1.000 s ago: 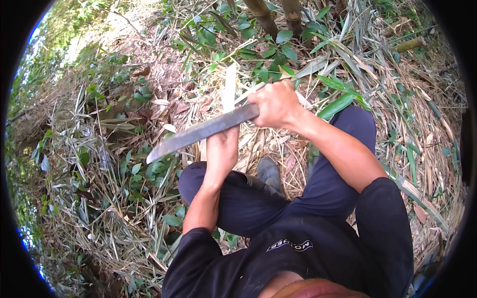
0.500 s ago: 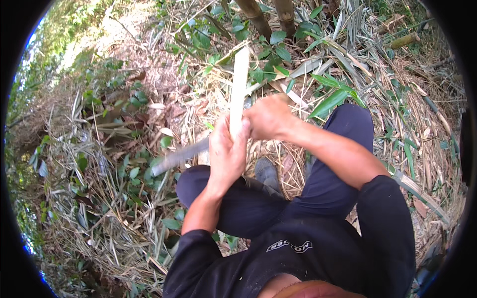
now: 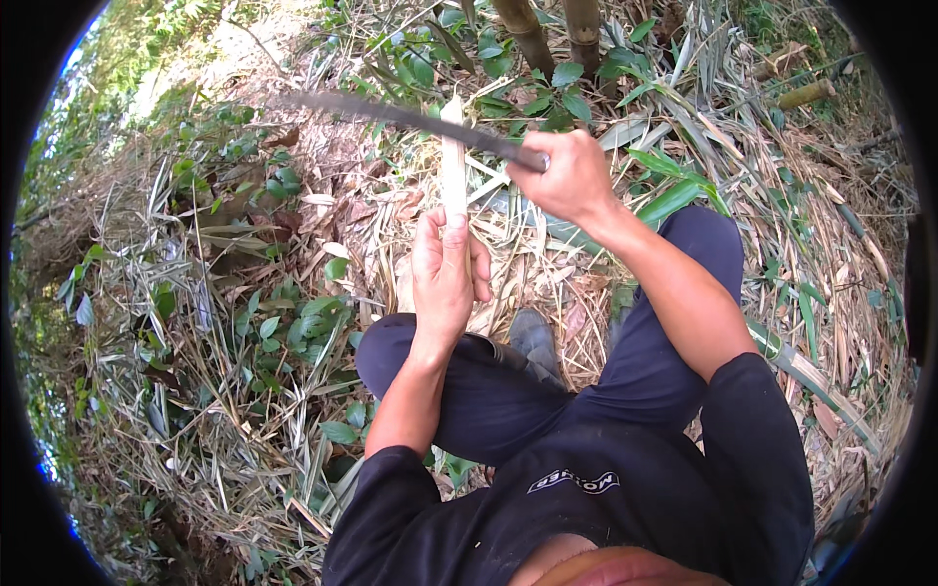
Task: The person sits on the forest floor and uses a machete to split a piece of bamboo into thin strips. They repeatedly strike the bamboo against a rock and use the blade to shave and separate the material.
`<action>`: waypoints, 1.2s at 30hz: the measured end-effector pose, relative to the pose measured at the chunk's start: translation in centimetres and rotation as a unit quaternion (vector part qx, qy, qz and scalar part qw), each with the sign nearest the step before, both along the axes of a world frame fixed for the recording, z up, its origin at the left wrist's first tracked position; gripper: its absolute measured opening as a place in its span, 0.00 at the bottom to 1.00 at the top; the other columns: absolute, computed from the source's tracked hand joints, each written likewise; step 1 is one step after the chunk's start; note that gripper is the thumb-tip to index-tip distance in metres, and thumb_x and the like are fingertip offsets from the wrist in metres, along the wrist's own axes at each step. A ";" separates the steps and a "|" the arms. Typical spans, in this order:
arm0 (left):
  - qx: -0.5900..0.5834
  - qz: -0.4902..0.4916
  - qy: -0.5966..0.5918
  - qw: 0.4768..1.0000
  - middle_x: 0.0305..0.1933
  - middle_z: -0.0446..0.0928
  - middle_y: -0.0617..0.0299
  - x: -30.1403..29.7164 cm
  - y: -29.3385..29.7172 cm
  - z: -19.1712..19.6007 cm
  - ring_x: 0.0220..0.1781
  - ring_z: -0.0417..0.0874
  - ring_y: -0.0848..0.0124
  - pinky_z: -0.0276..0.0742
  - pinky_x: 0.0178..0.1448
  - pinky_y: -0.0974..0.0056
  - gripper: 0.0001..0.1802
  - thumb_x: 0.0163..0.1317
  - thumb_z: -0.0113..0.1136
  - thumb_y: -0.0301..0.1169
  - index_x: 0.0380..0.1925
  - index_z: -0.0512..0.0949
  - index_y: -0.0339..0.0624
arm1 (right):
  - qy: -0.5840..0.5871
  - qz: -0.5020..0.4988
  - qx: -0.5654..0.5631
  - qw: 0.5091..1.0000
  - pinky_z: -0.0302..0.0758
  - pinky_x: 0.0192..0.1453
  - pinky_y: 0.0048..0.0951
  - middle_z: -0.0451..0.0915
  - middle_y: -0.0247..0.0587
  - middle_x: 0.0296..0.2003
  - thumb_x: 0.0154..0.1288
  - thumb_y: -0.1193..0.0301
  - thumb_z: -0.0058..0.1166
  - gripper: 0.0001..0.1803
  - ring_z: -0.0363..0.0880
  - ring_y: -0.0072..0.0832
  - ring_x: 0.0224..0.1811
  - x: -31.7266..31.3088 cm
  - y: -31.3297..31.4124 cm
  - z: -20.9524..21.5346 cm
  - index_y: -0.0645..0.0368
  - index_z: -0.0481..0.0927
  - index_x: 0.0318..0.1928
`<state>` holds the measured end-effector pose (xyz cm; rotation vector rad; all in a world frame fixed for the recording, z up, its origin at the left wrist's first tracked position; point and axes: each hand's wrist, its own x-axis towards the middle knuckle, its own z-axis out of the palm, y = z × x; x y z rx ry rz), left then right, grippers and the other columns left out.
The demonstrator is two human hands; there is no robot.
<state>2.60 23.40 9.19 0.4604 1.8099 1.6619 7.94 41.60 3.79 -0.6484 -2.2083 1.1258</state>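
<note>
A pale, peeled strip of split bamboo (image 3: 453, 181) points away from me, its lower end wrapped by the fingers of my left hand (image 3: 445, 273). My thumb lies along its near face. In my right hand (image 3: 567, 176) I grip a long dark machete (image 3: 420, 119) by its handle, which the fist mostly hides. The blade reaches out to the left and crosses in front of the strip near its far end. Whether the edge touches the strip I cannot tell. The blade's tip is blurred.
Standing bamboo stems (image 3: 583, 39) rise at the far side, with green leafy plants (image 3: 562, 93) at their base. A cut bamboo piece (image 3: 807, 94) lies at the far right. Dry leaves and straw cover the ground. My bent knees (image 3: 699, 244) and a grey boot (image 3: 534, 342) are below my hands.
The machete has swung from low left beside my left hand up to the strip's far end. My right hand has moved up and right, away from my left hand, which still holds the strip.
</note>
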 end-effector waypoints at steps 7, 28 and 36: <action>-0.095 -0.031 0.071 0.992 0.16 0.62 0.73 -0.4 -1.2 -1.8 0.12 0.56 0.84 0.52 0.15 0.74 0.11 0.76 0.46 0.34 0.42 0.74 0.39 | -0.063 0.137 0.162 0.975 0.79 0.27 0.46 0.79 0.45 0.15 0.48 0.56 0.58 0.11 0.82 0.44 0.19 1.0 -1.4 -0.1 0.47 0.83 0.21; -0.147 -0.054 0.218 0.963 0.38 0.82 0.58 1.3 0.7 0.6 0.40 0.79 0.75 0.76 0.45 0.66 0.19 0.68 0.64 0.36 0.48 0.78 0.30 | 0.000 0.177 0.147 0.973 0.76 0.28 0.44 0.80 0.42 0.19 0.41 0.63 0.62 0.10 0.82 0.45 0.23 1.5 -0.9 -1.0 0.55 0.78 0.21; -0.164 -0.074 0.300 0.937 0.23 0.76 0.62 -0.1 0.8 0.3 0.27 0.73 0.77 0.71 0.32 0.66 0.15 0.68 0.63 0.36 0.37 0.79 0.32 | -0.090 0.126 0.134 0.979 0.80 0.31 0.46 0.82 0.46 0.20 0.42 0.63 0.58 0.08 0.84 0.44 0.24 0.8 -0.9 -1.9 0.50 0.85 0.25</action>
